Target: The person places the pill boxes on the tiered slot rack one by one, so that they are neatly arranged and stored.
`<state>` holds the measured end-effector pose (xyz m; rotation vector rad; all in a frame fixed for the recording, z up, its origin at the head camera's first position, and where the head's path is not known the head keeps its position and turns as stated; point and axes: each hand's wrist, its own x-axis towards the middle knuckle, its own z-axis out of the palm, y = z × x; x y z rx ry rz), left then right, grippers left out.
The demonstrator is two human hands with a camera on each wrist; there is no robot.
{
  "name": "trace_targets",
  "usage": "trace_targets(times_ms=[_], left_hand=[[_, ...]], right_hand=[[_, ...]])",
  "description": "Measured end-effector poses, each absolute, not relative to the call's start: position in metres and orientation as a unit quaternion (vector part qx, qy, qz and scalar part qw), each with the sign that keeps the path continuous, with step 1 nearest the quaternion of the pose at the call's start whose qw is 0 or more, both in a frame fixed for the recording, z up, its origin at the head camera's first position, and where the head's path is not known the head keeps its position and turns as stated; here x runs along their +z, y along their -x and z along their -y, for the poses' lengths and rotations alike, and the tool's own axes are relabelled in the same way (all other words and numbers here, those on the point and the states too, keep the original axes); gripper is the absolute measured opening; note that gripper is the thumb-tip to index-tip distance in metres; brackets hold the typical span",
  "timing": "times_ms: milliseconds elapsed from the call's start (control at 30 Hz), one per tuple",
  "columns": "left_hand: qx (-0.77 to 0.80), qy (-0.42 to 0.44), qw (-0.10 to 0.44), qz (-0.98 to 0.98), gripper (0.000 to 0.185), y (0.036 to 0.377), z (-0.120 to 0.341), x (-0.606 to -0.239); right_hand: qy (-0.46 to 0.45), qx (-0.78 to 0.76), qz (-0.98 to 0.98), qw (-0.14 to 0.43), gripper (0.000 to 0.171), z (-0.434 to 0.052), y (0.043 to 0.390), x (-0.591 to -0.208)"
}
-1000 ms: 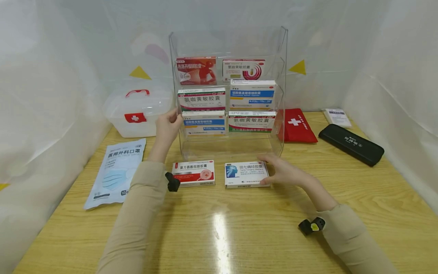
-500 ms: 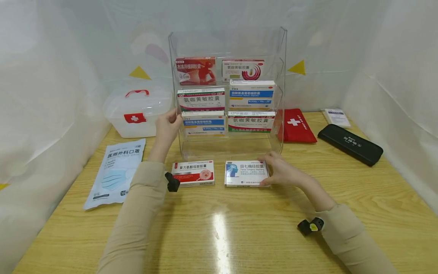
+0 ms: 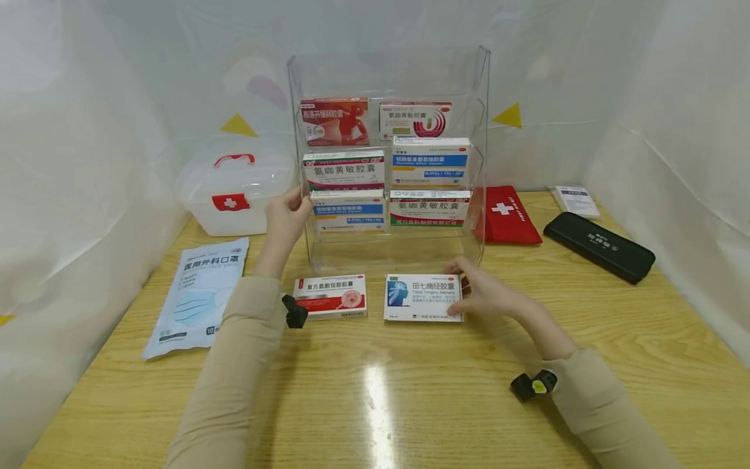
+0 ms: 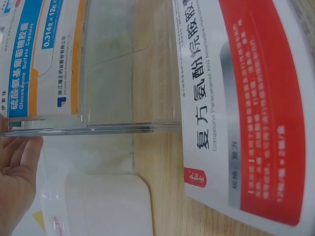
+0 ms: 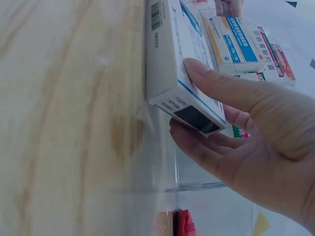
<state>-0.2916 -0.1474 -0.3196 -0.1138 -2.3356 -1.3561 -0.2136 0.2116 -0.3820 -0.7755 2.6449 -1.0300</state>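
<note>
My left hand [image 3: 287, 220] pinches the left side edge of a clear acrylic display rack [image 3: 398, 251]. In the left wrist view, its fingers [image 4: 22, 157] lie along the outside of the rack's side wall. My right hand [image 3: 486, 292] grips the right end of a white medicine box [image 3: 424, 296] with a blue head print, in front of the rack. The right wrist view shows the thumb on the box's printed face and fingers behind it, the box tilted. Beside it on the table lies a red-and-white medicine box [image 3: 331, 294], apart from both hands.
Several medicine boxes [image 3: 430, 163] stand in the rack's tiers. A clear first-aid case [image 3: 234, 218] and a mask packet [image 3: 199, 293] are on the left. On the right lie a red first-aid pouch [image 3: 512, 218], a black case [image 3: 600, 247] and a small white packet [image 3: 577, 200].
The white box has tilted up under my right hand, so its front face shows more and its lower side less. My left hand stays at the rack's edge.
</note>
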Motion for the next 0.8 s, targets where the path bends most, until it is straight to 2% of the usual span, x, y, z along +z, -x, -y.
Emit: trace_targets(times_ms=[300, 600, 800], left_hand=[[-0.483, 0.041, 0.219, 0.847, 0.037, 0.292, 0.147, -0.319], [-0.488, 0.042, 0.212, 0.845, 0.037, 0.292, 0.148, -0.319], [-0.493, 0.044, 0.211, 0.843, 0.037, 0.292, 0.148, -0.32]], right_hand=[[0.285, -0.419, -0.855, 0.113, 0.043, -0.228, 0.222, -0.379], [0.27, -0.445, -0.845, 0.121, 0.038, -0.23, 0.223, -0.376], [0.265, -0.46, -0.841, 0.106, 0.034, -0.226, 0.221, -0.371]])
